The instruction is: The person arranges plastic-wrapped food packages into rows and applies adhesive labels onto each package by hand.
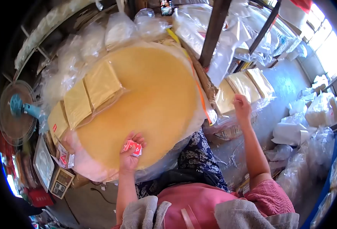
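My left hand point(129, 162) is closed around a small stack of red-and-white labels point(134, 147), held over the round yellow-topped table point(157, 91). Away to the right, my right hand point(242, 106) has its fingers curled together above or at the bagged packs of yellowish sheets point(226, 95). Whether it touches a pack, or pinches something small, I cannot make out. More clear-bagged stacks of yellow sheets point(101, 84) lie in a row along the table's left side. The pack nearest me in that row point(58, 119) shows a red-and-white label.
A blue fan point(20, 105) stands left of the table. A small box with red-and-white labels point(64, 158) sits at the table's left edge. A dark metal post point(215, 34) rises behind the table. Plastic bags point(323, 108) crowd the right side, and a phone point(166, 7) is at the back.
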### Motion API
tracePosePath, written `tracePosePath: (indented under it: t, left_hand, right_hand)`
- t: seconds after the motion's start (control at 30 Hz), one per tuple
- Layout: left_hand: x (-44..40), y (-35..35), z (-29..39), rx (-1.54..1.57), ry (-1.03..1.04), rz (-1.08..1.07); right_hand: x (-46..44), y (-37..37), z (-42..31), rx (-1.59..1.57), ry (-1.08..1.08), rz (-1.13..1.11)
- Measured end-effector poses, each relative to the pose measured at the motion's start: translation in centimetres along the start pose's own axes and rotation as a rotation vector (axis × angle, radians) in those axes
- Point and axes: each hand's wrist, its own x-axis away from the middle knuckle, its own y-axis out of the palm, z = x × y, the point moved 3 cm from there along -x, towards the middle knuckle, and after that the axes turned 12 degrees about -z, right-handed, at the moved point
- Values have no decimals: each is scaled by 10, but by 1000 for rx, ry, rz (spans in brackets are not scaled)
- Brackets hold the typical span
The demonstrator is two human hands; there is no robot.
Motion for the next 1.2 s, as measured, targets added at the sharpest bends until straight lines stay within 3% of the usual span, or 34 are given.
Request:
tracePosePath:
  t: [0.03, 0.1, 0.23, 0.27, 0.37, 0.47, 0.53, 0.6, 0.7, 0.8, 0.83, 1.0, 1.07, 1.1, 1.17, 1.2]
  left_hand:
    - [0, 0, 0, -11, 1, 2]
    - [0, 0, -1, -26, 11, 3]
    - [0, 2, -1, -42, 9, 13]
    - [-1, 3, -1, -40, 9, 17]
    - [1, -2, -2, -13, -6, 5]
    - [-1, -3, 2, 29, -4, -34]
    - [-2, -4, 2, 46, -6, -39]
    - [2, -7, 2, 45, -10, -17]
    - [1, -1, 4, 87, -19, -19]
    - [3, 1, 6, 88, -9, -38]
    - [3, 1, 6, 96, -10, -41]
    - [4, 2, 7, 116, -14, -40]
    - [4, -1, 6, 119, -35, 0]
    - [7, -2, 7, 119, -44, 27]
    - [5, -8, 7, 159, -43, -53]
    - [3, -9, 6, 177, -45, -99]
  right_hand:
    - [-8, -9, 47, 266, 144, -45]
    - [-9, -14, 96, 365, 198, -19]
    - [-22, -30, 111, 653, 322, 165]
    - [-26, -34, 117, 646, 473, 140]
    - [-47, -52, 149, 546, 865, 38]
    - [-41, -48, 205, -158, 1029, -56]
    - [-41, -40, 228, -380, 996, -64]
    - [-48, -42, 270, -304, 809, -82]
    - [-57, -48, 259, -272, 676, -30]
    - [-66, -67, 174, -377, 524, 77]
    - [-62, -76, 111, -440, 482, 107]
    - [-35, -145, -51, -613, 236, -235]
    - [-14, -160, -97, -282, 3, -101]
    - [-5, -177, -95, -67, -212, -167]
    - [0, -163, -108, 22, -395, -254]
    - [0, -137, -128, -98, -360, -277]
